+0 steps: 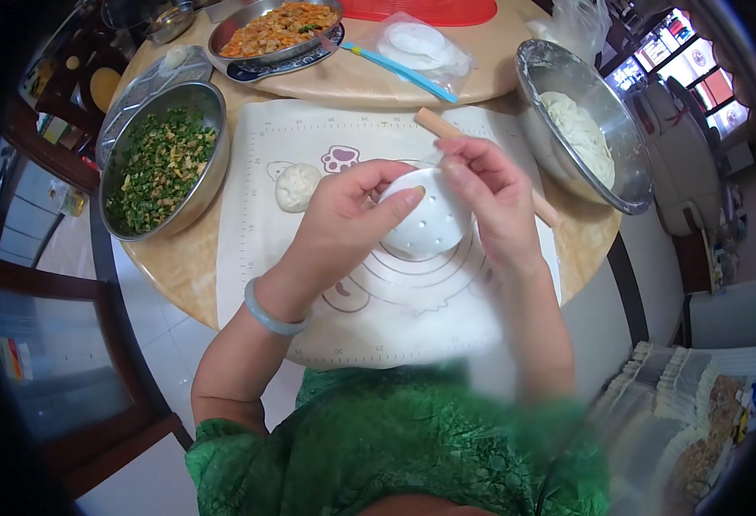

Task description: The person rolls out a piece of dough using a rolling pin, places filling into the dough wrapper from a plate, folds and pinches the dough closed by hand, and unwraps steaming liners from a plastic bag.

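Above the mat, my left hand (356, 206) grips a white round perforated steamer paper (429, 215) with its thumb on the face. My right hand (494, 185) pinches the upper right edge of the same paper between thumb and fingers. Whether it is one sheet or several, I cannot tell. A pleated white bun (297, 187) sits on the printed mat (266, 275), left of my left hand. Behind my right hand lies a wooden rolling pin (436, 122), partly hidden by it.
On the left stands a metal bowl (210, 163) of chopped green filling. A metal bowl (627, 163) with dough is at the right. Farther back are a pan (223, 39) of orange filling, a blue-handled tool (404, 73), a bag of round papers (421, 43) and a red tray (429, 10).
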`<state>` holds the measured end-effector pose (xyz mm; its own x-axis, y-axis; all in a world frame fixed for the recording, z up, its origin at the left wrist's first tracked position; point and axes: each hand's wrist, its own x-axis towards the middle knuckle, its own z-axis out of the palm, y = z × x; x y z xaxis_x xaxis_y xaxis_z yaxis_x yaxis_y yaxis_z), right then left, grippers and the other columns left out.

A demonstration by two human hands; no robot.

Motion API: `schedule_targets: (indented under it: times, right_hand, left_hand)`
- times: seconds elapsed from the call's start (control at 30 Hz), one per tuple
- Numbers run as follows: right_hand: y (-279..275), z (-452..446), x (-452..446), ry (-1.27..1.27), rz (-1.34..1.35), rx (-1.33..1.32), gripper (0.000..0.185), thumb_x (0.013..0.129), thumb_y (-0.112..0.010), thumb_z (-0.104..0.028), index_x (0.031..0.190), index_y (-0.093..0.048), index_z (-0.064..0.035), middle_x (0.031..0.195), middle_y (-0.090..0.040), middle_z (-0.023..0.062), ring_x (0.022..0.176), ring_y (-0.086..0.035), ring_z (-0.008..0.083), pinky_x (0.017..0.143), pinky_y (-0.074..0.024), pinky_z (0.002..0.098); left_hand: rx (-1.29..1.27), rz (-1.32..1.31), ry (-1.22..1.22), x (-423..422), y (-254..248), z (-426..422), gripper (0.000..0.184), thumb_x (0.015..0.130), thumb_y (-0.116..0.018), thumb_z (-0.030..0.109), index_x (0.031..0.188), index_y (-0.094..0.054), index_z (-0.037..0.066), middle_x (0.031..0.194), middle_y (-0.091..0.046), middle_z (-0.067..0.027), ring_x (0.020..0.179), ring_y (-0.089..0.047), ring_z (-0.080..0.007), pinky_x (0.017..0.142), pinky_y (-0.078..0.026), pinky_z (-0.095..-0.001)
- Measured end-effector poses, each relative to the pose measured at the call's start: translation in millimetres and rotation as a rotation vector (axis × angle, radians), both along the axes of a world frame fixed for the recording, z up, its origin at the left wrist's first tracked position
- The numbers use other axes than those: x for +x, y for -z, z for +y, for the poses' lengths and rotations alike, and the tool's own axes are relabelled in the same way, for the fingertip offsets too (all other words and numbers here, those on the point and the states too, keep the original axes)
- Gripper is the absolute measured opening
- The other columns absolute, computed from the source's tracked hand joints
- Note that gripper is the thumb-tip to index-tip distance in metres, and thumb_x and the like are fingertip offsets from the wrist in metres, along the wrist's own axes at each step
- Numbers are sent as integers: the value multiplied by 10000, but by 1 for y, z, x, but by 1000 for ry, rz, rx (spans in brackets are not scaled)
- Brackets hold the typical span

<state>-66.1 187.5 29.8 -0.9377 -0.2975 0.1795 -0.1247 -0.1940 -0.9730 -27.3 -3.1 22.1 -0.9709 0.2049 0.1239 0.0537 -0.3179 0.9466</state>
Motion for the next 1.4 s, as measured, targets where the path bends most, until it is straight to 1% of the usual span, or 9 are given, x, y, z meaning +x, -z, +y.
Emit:
schedule_targets:
  times: [0.1,0.23,0.33,0.53,0.73,0.8,1.07,1.13,1.4]
  right_hand:
    - [10,2,-1,28,38,-25,195,980,-619,-138,1128,-612,-10,1028,-664,29,905,-619,86,829,-497,241]
    - [5,2,-5,163,-25,-257,159,992,-606,-149,1088,-616,-23,999,-659,23,901,-620,84,825,-507,244]
    - [6,1,-6,198,-7,-310,137,998,-595,-151,1064,-616,-33,988,-656,21,901,-621,85,825,-512,250]
    - [5,2,-5,137,-57,-290,163,988,-612,-162,1087,-621,-32,1026,-659,23,930,-624,91,829,-513,255]
    - [16,-1,-11,96,-67,-157,211,938,-670,-113,1092,-635,28,996,-677,59,906,-620,96,824,-501,240]
    - [20,-1,-14,95,-68,-176,205,930,-682,-103,1077,-637,33,976,-685,63,898,-632,101,810,-512,246]
    - [20,-4,-12,115,-52,-265,178,944,-679,-140,1052,-642,-4,970,-690,55,882,-645,98,794,-524,231]
    - [21,-6,-13,136,-37,-271,191,939,-683,-135,1049,-643,15,959,-690,67,867,-642,102,782,-530,247]
    - [23,-3,-17,134,-62,-224,192,938,-682,-134,1040,-641,23,944,-687,66,843,-638,105,770,-532,255]
  left_hand:
    - [-25,-49,4,4,-9,3,258,950,-647,124,1150,-638,-39,1004,-679,-44,901,-621,-81,805,-502,-234]
    - [-108,-41,54,0,-11,-5,292,922,-693,143,1150,-642,-32,958,-675,-36,824,-619,-79,739,-513,-228]
    - [-108,-47,36,-1,-6,-3,275,927,-688,167,1118,-656,-28,924,-672,-26,791,-602,-66,705,-501,-223]
    - [-102,-61,-63,-7,5,-4,236,946,-667,203,1044,-682,-11,863,-659,2,737,-559,-36,641,-461,-199]
    - [-108,-43,-82,-10,13,-3,253,961,-648,238,1019,-685,-5,836,-653,15,705,-541,-31,628,-448,-194]
    - [-51,-35,-82,-13,13,-3,262,967,-637,249,1014,-686,-5,828,-649,19,694,-537,-33,629,-448,-195]
    - [-143,-47,-21,-12,12,0,219,966,-624,232,941,-655,17,833,-643,14,714,-539,-32,630,-450,-199]
    - [-124,-42,-32,-13,14,1,214,965,-625,232,917,-644,25,828,-641,14,715,-536,-29,630,-449,-199]
    - [-120,-62,-19,-10,10,-1,247,974,-611,248,1037,-655,13,902,-675,-11,774,-573,-43,657,-461,-208]
